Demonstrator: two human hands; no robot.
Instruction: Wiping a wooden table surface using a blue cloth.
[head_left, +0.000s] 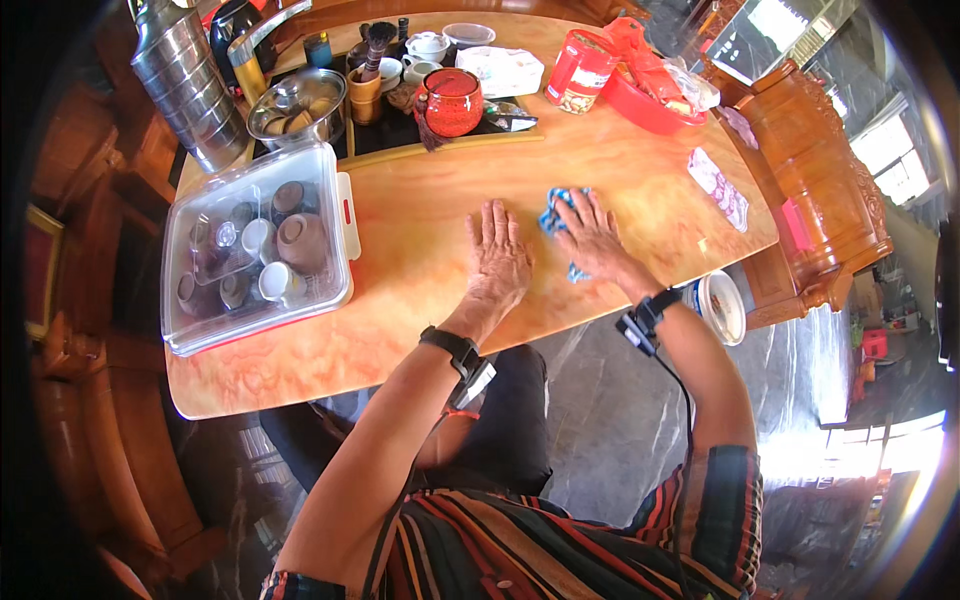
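My left hand (498, 259) lies flat, palm down, on the wood-patterned tabletop (420, 195), holding nothing, its fingers slightly spread. To its right, my right hand (594, 236) presses on a blue-and-white cloth (555, 212), which shows beyond the fingers and beside the wrist side of the palm. Whether the fingers grip the cloth cannot be told. Left of my hands stands a clear plastic box (341, 281) with several upturned cups inside. A pink-and-white patterned packet (718, 187) lies towards the table's right end.
Along the far side are a black tea tray (450, 147) with a red pot (452, 97), a lidded metal bowl (298, 105), a large metal flask (187, 86), a red can (581, 71) and a red basin (652, 109). A white bucket (724, 307) stands below the right edge.
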